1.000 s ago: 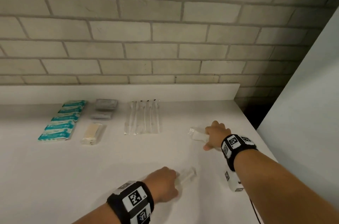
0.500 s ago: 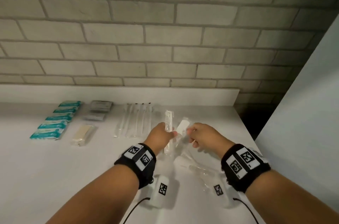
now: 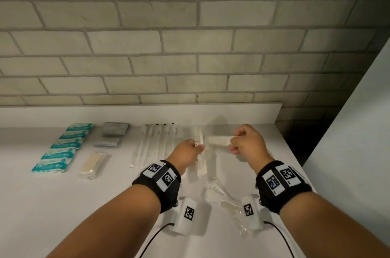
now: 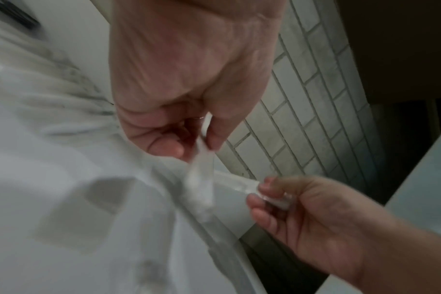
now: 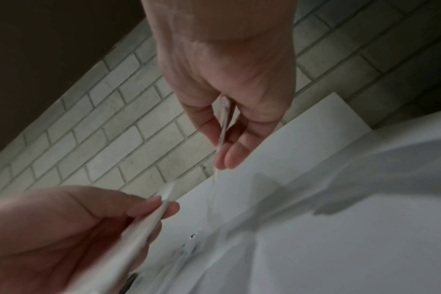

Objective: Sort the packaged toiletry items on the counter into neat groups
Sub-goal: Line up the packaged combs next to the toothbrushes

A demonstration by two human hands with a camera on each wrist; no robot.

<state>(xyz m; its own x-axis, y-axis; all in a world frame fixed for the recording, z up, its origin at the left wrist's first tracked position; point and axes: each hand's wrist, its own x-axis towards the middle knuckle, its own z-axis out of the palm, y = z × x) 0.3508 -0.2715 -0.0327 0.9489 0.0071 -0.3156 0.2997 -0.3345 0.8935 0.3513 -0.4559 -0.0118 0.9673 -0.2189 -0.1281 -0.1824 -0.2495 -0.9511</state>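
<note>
Head view | white desk point(image 3: 63, 205) against brick wall point(image 3: 190, 46) | teal packets point(image 3: 61, 148) in a row at left, toothbrushes point(image 3: 152, 141) beside | left hand point(image 3: 185, 153) grip pinching upright wrapped comb point(image 3: 198, 138) above desk | right hand point(image 3: 249, 141) grip pinching level wrapped comb point(image 3: 217, 141)

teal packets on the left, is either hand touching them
No, the teal packets lie untouched far left; left hand and right hand each pinch a wrapped comb.
</note>
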